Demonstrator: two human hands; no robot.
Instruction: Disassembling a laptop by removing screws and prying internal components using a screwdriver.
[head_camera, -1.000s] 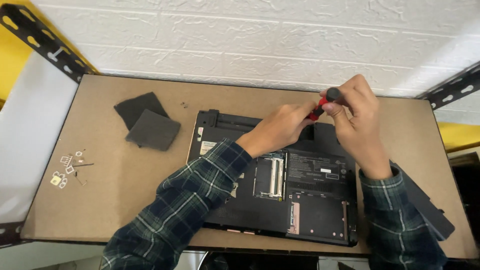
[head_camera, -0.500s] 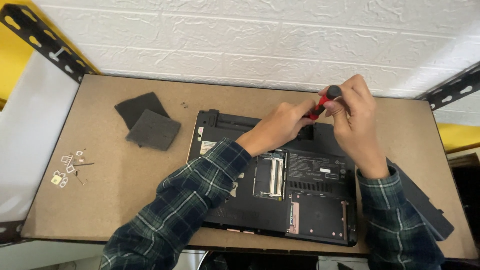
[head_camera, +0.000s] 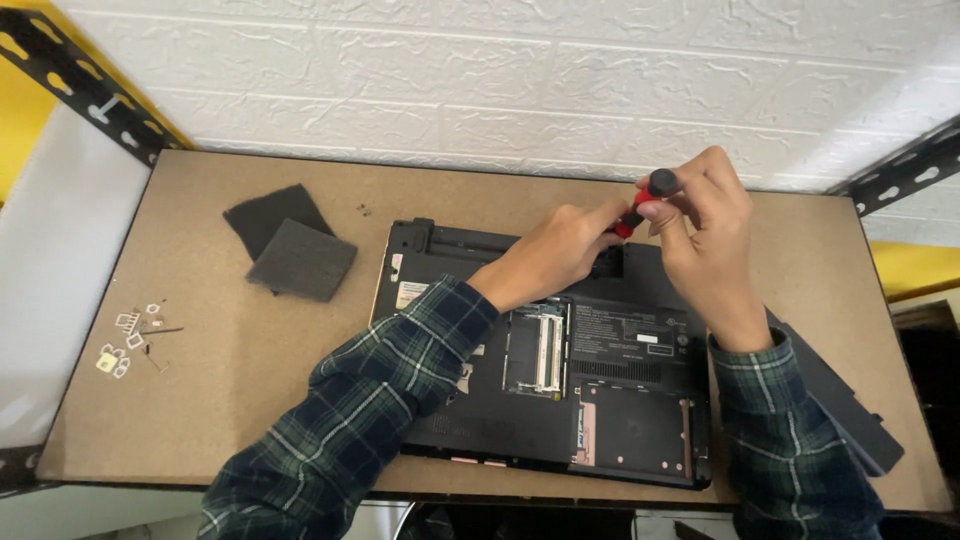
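A black laptop (head_camera: 620, 400) lies bottom-up on the brown table (head_camera: 200, 400), with its covers off and open bays showing. My right hand (head_camera: 705, 240) grips a red and black screwdriver (head_camera: 645, 200) by its top, held upright over the laptop's rear edge. My left hand (head_camera: 555, 250) closes around the lower part of the screwdriver, steadying it against the laptop. The tip is hidden behind my fingers.
Two dark grey cover plates (head_camera: 295, 250) lie stacked at the left. Several small screws and metal parts (head_camera: 135, 335) sit near the left edge, two tiny screws (head_camera: 363, 209) near the back. A long black part (head_camera: 840, 410) lies right of the laptop. White brick wall behind.
The screwdriver's top has shifted slightly between my right fingers. Both hands stay at the same spot on the laptop's rear edge.
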